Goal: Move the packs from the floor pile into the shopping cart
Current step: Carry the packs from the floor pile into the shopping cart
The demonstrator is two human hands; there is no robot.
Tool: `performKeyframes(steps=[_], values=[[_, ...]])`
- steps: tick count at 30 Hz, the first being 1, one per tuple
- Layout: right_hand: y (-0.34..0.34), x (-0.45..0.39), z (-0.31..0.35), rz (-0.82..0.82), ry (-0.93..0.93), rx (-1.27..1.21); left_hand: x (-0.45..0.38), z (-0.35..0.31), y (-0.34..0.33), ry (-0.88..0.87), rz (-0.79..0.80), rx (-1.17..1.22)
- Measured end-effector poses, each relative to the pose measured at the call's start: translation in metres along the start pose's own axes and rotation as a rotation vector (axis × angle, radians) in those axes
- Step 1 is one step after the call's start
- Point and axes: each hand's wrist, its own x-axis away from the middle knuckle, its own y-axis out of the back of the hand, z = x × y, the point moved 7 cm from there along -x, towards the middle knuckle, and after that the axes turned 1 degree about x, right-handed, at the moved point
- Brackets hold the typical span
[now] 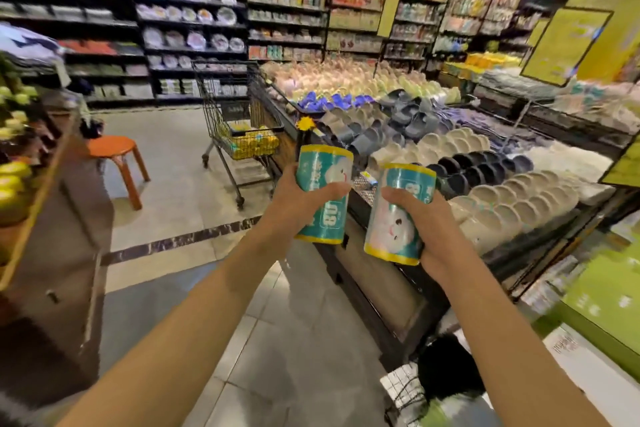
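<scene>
Nearest us, both arms reach forward over the tiled floor (180, 163). Our left hand (294, 199) has its grip closed round a teal pack (323, 192) with yellow ends, held upright; our right hand (420, 218) grips a second teal pack (398, 215), just beside the first, not touching. Beyond them, the shopping cart (239, 121) stands by the slipper display (450, 156), yellow packs (251, 144) already inside. An orange stool (112, 149) sits left.
</scene>
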Motion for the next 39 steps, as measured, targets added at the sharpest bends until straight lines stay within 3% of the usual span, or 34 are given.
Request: performKeyframes(steps=[9, 24, 39], values=[[-0.072, -0.121, -0.001, 0.155, -0.009, 0.069, -0.093, 0.009, 0.053, 0.017, -0.147, 0.028], [-0.176, -0.362, 0.011, 0.421, -0.048, -0.094, -0.299, -0.029, 0.073, -0.065, -0.348, 0.013], [-0.300, -0.576, 0.004, 0.424, -0.034, -0.023, -0.533, -0.044, 0.174, -0.118, -0.321, 0.118]])
